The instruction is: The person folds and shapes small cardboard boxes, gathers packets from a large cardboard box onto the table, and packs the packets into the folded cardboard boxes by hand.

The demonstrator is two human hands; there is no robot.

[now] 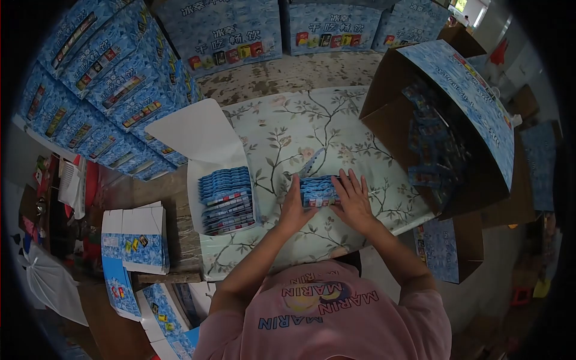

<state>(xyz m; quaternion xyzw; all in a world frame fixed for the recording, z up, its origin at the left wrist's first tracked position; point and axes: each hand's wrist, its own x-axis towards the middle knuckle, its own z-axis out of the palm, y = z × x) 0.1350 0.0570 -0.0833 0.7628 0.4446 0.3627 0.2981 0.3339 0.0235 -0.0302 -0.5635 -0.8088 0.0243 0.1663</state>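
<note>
A row of small blue sachets (318, 191) lies on the flowered tablecloth, held between my two hands. My left hand (293, 208) presses against its left end, with the thumb along the near edge. On the right end rests my right hand (356, 202), its fingers stretched over the sachets and its thumb at the near side. Just beyond them lies a thin, pale patterned strip (313, 159). To the left, an open white box (256, 207) with its lid raised holds two groups of packed blue sachets (226, 201).
A large tipped carton (384, 114) at the right holds many loose sachets (429, 138). Stacked blue printed boxes (114, 90) rise at the left, with more cartons (333, 30) along the back. Flattened boxes (135, 237) lie left of the table (282, 120).
</note>
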